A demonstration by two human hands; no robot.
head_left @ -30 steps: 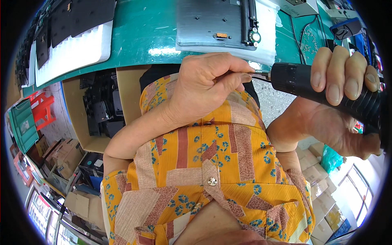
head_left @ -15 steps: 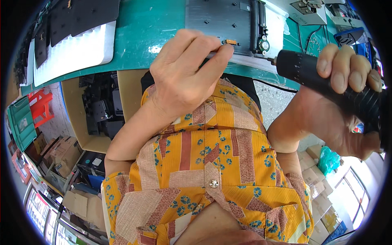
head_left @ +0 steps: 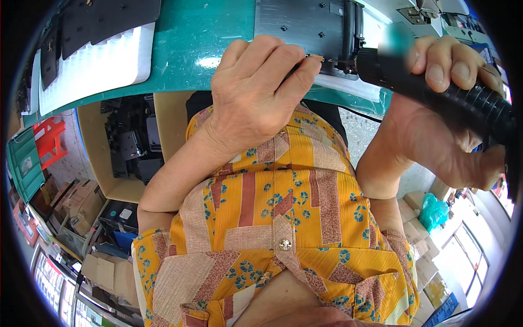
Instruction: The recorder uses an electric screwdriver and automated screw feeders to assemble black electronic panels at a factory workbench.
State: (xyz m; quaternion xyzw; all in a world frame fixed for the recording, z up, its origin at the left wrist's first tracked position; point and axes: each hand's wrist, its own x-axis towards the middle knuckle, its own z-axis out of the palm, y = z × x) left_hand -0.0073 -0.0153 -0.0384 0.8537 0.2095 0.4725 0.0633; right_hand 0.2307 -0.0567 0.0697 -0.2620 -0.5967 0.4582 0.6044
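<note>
A black flat panel [head_left: 302,27] lies on the green bench, with a dark bar along its right side. My left hand [head_left: 256,87] is closed in a pinch at the panel's near edge, beside a small copper-coloured part [head_left: 316,57]. What its fingertips grip is hidden behind the fingers. My right hand [head_left: 436,114] is wrapped round a black electric screwdriver [head_left: 400,76] with a ribbed rear end. The tool lies nearly level, its nose pointing left at the panel's near right corner. Its bit is hard to make out there.
Dark plates [head_left: 120,22] rest on white foam [head_left: 103,71] on the green bench [head_left: 207,32] at the left. Below the bench edge stands a cardboard box [head_left: 92,147] of black parts. A red stool [head_left: 50,141] and more cartons are at the far left.
My right hand has moved the electric screwdriver left and slightly up, bringing its nose to the panel's corner. The panel and my left hand appear a little further right.
</note>
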